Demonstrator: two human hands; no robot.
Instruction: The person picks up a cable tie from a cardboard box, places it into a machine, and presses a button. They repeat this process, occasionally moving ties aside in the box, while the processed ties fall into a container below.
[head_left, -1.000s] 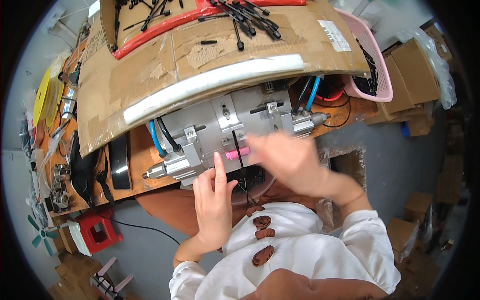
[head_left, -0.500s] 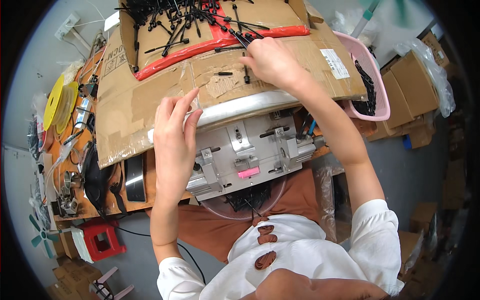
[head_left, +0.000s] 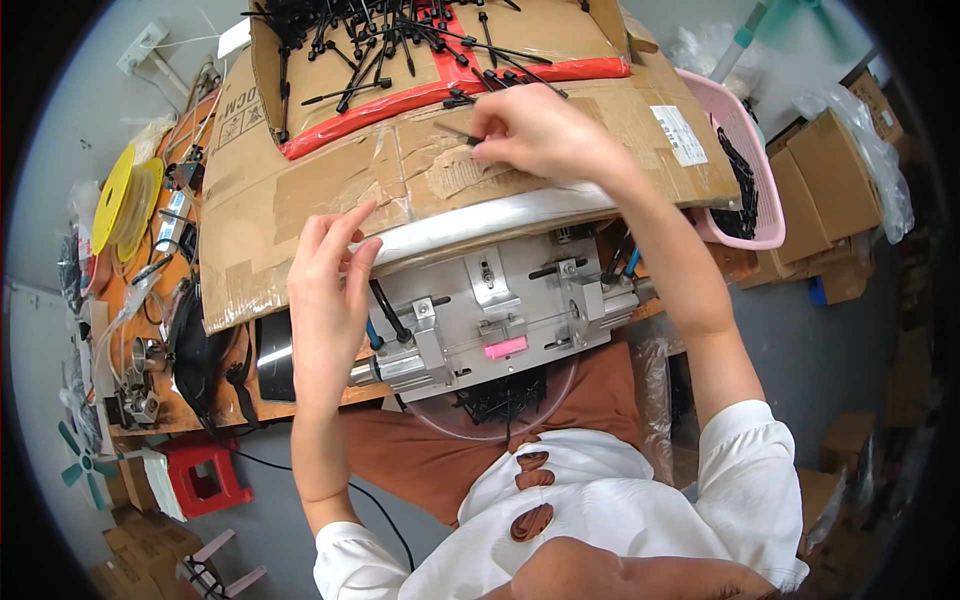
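We have our right hand [head_left: 540, 130] raised over the cardboard [head_left: 290, 200], its fingers [head_left: 496, 112] drawn narrow around a thin black rod [head_left: 456, 131], which pokes out past the fingertips toward the left; it looks blurred, and the far end of it is hidden in our grip. Our left hand [head_left: 332, 272] is up as well, bare, its thumb and fingers parted fairly wide with nothing between them, beside the left end of a white padded strip [head_left: 490, 222] along the cardboard's near edge; we cannot tell whether the fingertips touch it. Just beyond the right hand, a loose heap of black headed rods [head_left: 292, 28] lies at many angles in the cardboard tray, behind a line of red tape [head_left: 370, 115]. Below the strip we see a silvery metal fixture [head_left: 540, 318], with a short pink piece [head_left: 506, 348] near its middle and a black hose [head_left: 390, 312] at its left side. Under the fixture, a clear bowl [head_left: 450, 428] sits at our lap, between the brown trouser legs [head_left: 400, 470], and holds more black pieces [head_left: 500, 400]. To the right of the cardboard stands a pink basket [head_left: 770, 215], also with black parts in it. On the left, a yellow spool [head_left: 112, 200] stands among cables on the orange-brown worktop [head_left: 172, 405], and a red stool [head_left: 200, 458] is on the floor below.
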